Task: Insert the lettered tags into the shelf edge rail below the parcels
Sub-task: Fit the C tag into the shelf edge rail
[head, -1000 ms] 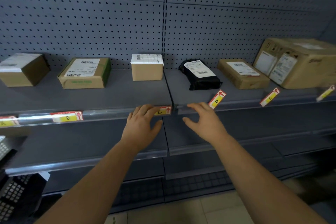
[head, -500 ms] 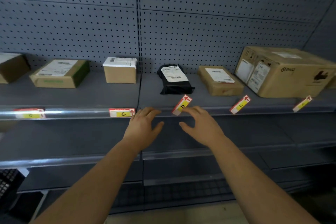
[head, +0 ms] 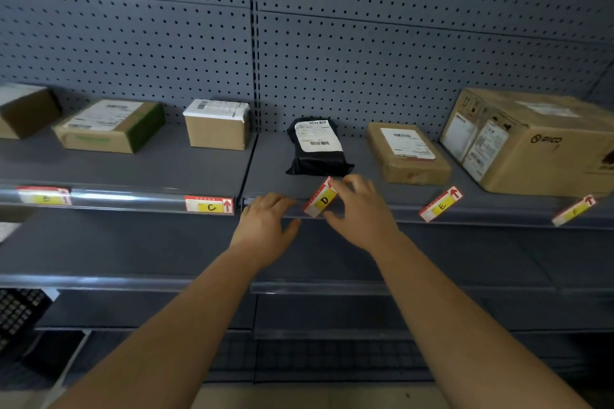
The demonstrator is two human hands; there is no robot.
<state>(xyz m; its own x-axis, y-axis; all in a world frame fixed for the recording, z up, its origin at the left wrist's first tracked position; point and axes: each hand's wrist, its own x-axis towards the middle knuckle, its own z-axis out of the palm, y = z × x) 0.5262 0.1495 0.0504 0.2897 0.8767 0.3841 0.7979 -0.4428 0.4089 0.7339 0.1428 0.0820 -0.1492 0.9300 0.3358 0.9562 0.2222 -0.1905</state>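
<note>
tag lettered c (head: pixel 210 206), tag lettered d (head: pixel 321 202), tag lettered e (head: pixel 440 206), "pico" printed on large box (head: pixel 545 156)

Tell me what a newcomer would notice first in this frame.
Both hands meet at the shelf edge rail: the right hand at the tilted D tag, the left hand just beside it. Further right, the E tag and a blurred tag also sit askew; the C tag lies flat.
</note>
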